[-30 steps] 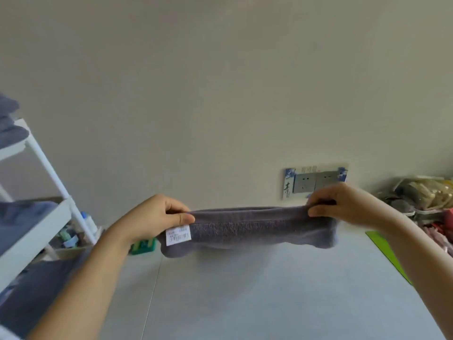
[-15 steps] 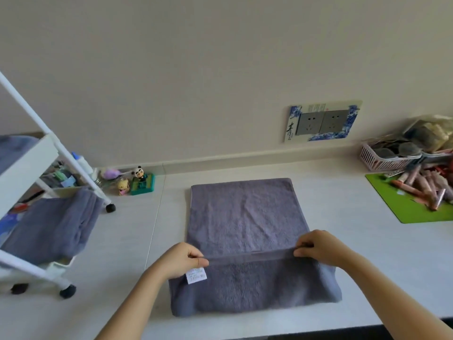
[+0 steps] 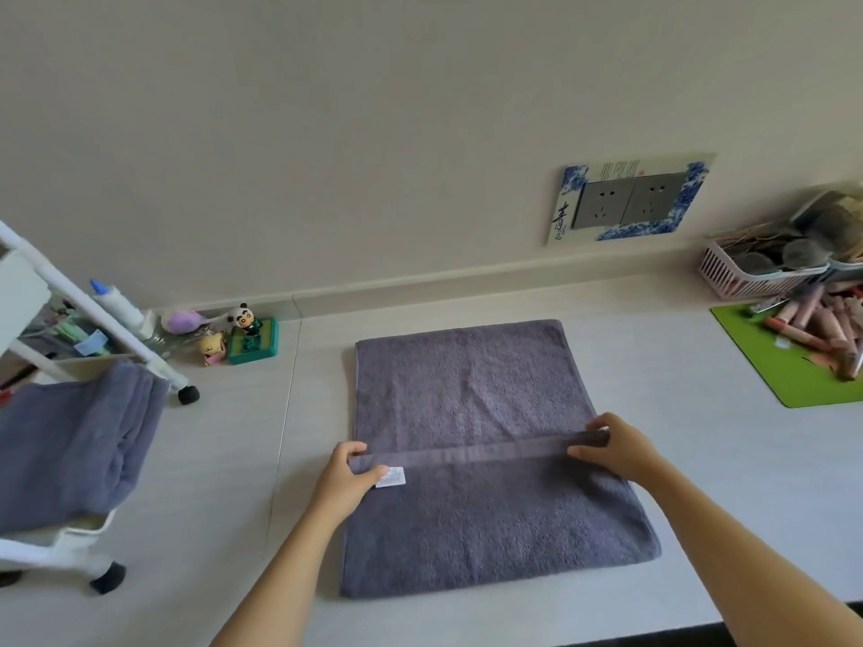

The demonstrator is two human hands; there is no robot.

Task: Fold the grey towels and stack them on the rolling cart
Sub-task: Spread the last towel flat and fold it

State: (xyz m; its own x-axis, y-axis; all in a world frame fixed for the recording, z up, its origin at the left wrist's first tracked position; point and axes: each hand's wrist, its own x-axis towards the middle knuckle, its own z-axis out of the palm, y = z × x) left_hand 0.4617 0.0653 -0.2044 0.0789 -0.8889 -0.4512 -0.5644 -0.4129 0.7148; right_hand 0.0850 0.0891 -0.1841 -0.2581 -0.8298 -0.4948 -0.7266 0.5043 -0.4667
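Now both hands pinch the hem of the towel [image 3: 471, 389], which lies flat on the table [image 3: 700, 459]: left hand [image 3: 348, 478] closed on the hem by the tag [image 3: 391, 477], right hand [image 3: 616, 448] closed on its other end. Well left of the left hand, the cart [image 3: 70, 539] holds another towel [image 3: 70, 450].

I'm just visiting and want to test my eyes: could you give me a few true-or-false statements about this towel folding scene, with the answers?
1. Both hands pinch the hemmed edge of the grey terry towel. True: left hand, right hand.
2. The towel hangs in the air. False: it lies flat on the pale worktop.
3. A white label sits by the left hand. True.
4. The green mat lies left of the towel. False: it lies to the right.
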